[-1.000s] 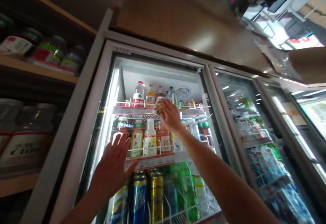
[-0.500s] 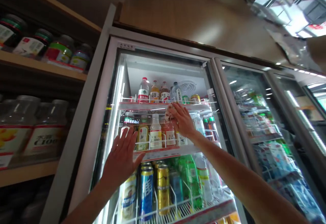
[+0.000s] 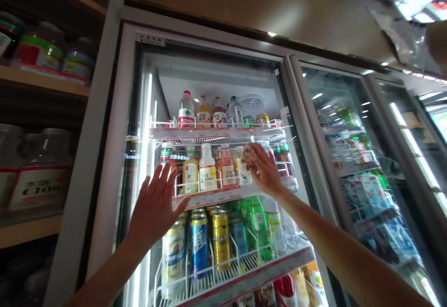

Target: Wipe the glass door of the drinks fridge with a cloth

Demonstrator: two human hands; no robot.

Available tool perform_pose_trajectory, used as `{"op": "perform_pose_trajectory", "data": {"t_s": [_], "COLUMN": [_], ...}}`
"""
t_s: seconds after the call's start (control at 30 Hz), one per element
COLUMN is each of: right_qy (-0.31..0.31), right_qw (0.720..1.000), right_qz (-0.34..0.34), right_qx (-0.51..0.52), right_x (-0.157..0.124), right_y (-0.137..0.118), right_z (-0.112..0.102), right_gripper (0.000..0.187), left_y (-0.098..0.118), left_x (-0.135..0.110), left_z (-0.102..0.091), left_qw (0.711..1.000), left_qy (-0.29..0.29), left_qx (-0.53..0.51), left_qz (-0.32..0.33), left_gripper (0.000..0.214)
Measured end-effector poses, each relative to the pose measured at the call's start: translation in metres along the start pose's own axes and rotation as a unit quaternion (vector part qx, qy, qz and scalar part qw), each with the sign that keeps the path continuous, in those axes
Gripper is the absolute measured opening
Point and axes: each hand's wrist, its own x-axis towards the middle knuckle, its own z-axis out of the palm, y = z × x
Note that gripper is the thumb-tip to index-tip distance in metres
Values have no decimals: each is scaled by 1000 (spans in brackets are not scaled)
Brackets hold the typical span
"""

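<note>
Here, lit cooler [image 3: 111,148] holds bottles [image 3: 208,174], tall cans [image 3: 199,246].

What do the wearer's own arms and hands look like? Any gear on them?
Left grip and right grip are ordinary human hands, no gloves. Left forearm and right forearm are bare, no sleeves in view. No watch, bracelet, cable or marking discernible.

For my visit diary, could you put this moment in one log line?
Left hand: open, facing glass door | Right hand: holds crumpled cloth at the glass door | Behind glass: shelved bottles, cans
</note>
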Motion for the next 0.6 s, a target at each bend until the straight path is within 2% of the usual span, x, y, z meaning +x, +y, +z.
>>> {"op": "perform_pose_trajectory", "data": {"t_s": [0.03, 0.1, 0.13, 0.17, 0.2, 0.23, 0.3, 0.33, 0.37, 0.4, 0.47, 0.53, 0.57, 0.6], "right_qy": [25, 94, 115, 124, 119, 108, 34, 0, -13, -9, 47, 107, 118, 109], "right_qw": [998, 971, 957, 953, 958, 971, 998, 1000, 999, 999, 994, 970, 965, 971], "right_qz": [61, 218, 261, 275, 256, 210, 52, -22, -45, -30, 98, 217, 234, 212], "right_qx": [-10, -34, -40, -42, -39, -30, -2, 8, 10, 7, -14, -29, -30, -25], "right_x": [-4, -8, -9, -9, -10, -11, -14, -16, -17, -17, -14, -9, -8, -8], "right_y": [13, 36, 40, 36, 25, 10, -22, -31, -34, -31, -14, -2, -3, -8], "right_z": [-3, -8, -9, -7, -5, -2, 3, 4, 4, 2, -1, -1, 1, 3], "right_gripper": [41, 40, 40, 41, 41, 40, 42, 42, 42, 41, 40, 40, 40, 41], "left_y": [1, 3, 4, 5, 6, 8, 13, 16, 19, 23, 30, 35, 36, 36], "left_x": [0, 0, 1, 1, 1, 1, -1, -3, -5, -8, -13, -17, -18, -19], "left_z": [0, 0, 0, 1, 1, 1, 2, 3, 3, 4, 4, 5, 5, 6], "left_qw": [1000, 1000, 1000, 1000, 1000, 1000, 999, 999, 999, 999, 999, 998, 998, 998], "left_qy": [-3, -6, -7, -8, -9, -8, -5, -2, 1, 4, 8, 6, 5, 3], "left_qx": [1, 3, 3, 2, -1, -4, -11, -14, -17, -20, -25, -28, -29, -29], "left_qz": [-3, -6, -10, -14, -18, -22, -35, -40, -43, -45, -46, -49, -53, -55], "left_gripper": [71, 70, 70, 70, 70, 70, 68, 68, 67, 67, 68, 70, 70, 71]}}
